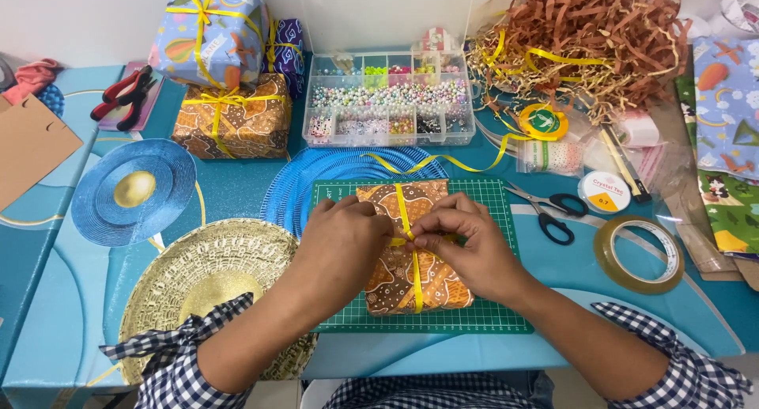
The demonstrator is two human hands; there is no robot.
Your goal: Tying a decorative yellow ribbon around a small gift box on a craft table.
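Observation:
A small gift box (411, 286) wrapped in orange-brown patterned paper lies on a green cutting mat (490, 318). A yellow ribbon (417, 278) runs lengthwise over it and trails off behind toward a yellow ribbon spool (543, 122). My left hand (344, 239) and my right hand (458, 239) meet over the middle of the box, both pinching the ribbon where it crosses. My fingers hide the crossing itself.
Scissors (549, 211), a clear tape roll (640, 255) and a small thread spool (604, 191) lie right of the mat. A bead organizer (391, 100), wrapped gifts (233, 116), shredded brown paper (593, 29), a gold placemat (209, 286), blue placemats (134, 191) and red pliers (122, 96) surround it.

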